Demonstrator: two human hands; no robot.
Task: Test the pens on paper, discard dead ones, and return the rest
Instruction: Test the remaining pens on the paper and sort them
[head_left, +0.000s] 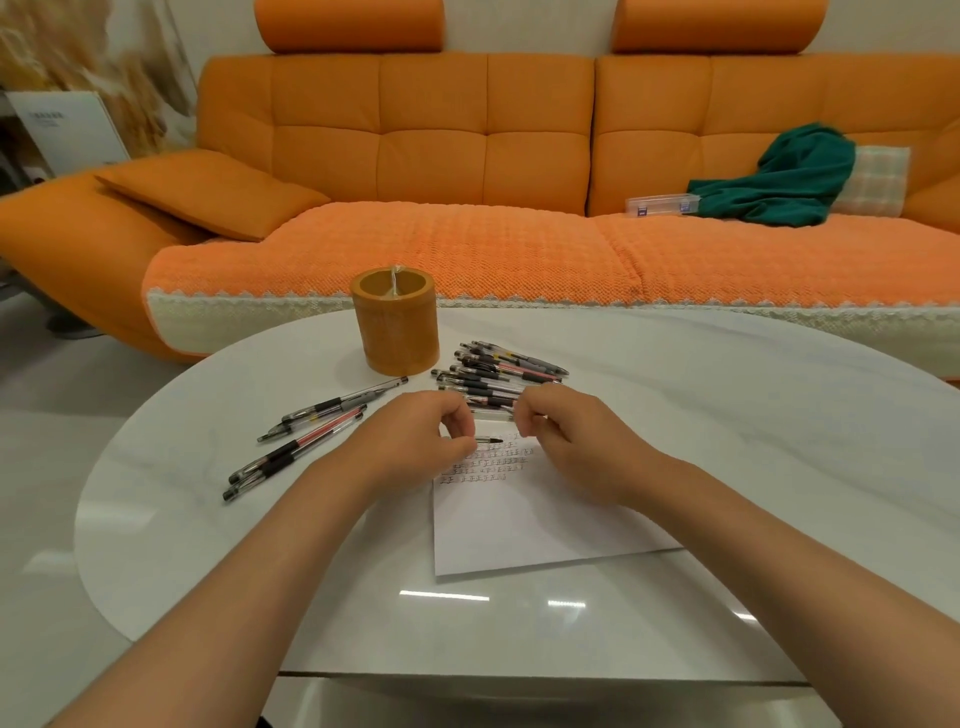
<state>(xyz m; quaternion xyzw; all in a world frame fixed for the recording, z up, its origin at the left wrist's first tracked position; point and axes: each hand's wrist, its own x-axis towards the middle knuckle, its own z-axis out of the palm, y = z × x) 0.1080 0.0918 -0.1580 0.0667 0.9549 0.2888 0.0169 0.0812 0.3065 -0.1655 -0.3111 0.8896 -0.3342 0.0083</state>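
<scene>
A pen (487, 440) is pinched in the left hand (415, 441) over the scribbled paper (519, 525), and maybe its cap (498, 414) in the right hand (566, 441). The left pile (311, 431) and the right pile (498, 374) are not yet put in the holder (395, 332).

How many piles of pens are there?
2: a spread left of the paper, and a pile beside the holder, partly hidden by the right hand; the left hand holds another pen.

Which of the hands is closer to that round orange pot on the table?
Left. The left hand, pinching a pen, is just in front of the orange pot; the right hand is farther off to its right, by the pile of pens.
</scene>
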